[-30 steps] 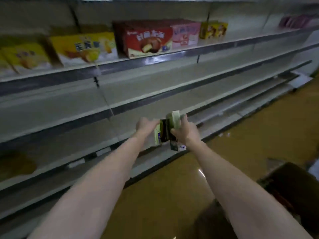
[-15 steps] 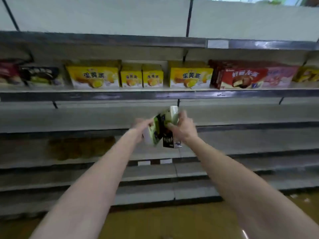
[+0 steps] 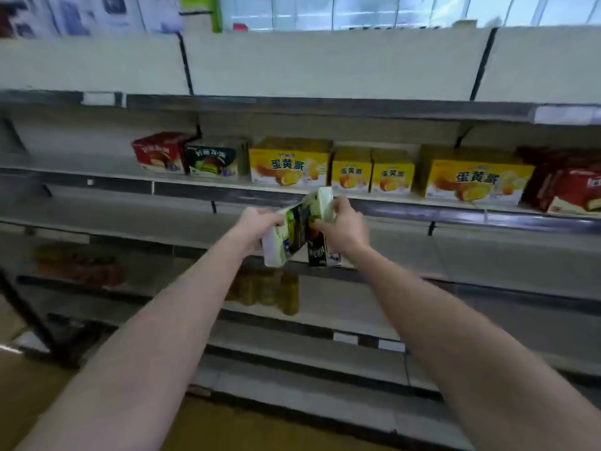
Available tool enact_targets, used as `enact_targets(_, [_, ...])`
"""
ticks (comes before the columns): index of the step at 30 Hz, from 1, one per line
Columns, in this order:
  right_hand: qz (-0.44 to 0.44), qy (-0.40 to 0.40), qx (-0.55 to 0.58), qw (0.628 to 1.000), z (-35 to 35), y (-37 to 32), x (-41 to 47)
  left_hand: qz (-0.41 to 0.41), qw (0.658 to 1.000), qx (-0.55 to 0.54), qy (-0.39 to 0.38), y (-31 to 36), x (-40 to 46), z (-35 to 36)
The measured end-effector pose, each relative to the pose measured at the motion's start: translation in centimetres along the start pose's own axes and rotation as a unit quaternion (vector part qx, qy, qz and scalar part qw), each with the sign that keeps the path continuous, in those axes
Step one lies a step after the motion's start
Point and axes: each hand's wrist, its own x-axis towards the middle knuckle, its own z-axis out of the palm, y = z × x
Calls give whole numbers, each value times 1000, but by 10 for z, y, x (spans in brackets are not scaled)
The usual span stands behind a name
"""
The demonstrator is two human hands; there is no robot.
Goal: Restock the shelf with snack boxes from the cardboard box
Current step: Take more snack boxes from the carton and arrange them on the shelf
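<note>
1. Head view: both hands are raised before the shelf (image 3: 325,198). The left hand (image 3: 257,227) grips a green box (image 3: 286,236); the right hand (image 3: 344,227) pinches its top and seems to hold a dark box (image 3: 317,252) behind it.
2. Yellow boxes (image 3: 289,166) and a green-and-dark box (image 3: 211,159) already stand on that shelf. The cardboard box is out of view.
3. Step in hand, as I judge it: carrying boxes to the shelf. Next: lift them above the shelf's edge and set them upright in a free gap.

Snack boxes (image 3: 297,231) (tilted) between hands
</note>
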Motion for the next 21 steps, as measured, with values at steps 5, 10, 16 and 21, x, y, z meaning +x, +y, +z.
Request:
enact_targets(5, [-32,-8,64,997,43,-55,42,30,999,36,27,13,42,-69])
enact_targets(10, [-76,-14,70,995,78,-97,90,-4,997,67,-35,4,132,-148])
enact_targets(16, [-114,-36,138,983,123,-145,137,-1,1000,9,4,46,131,-195])
enact_targets(21, [-102,-62,181,976,157,-181,159,2,998,-45,48,40,159,-236])
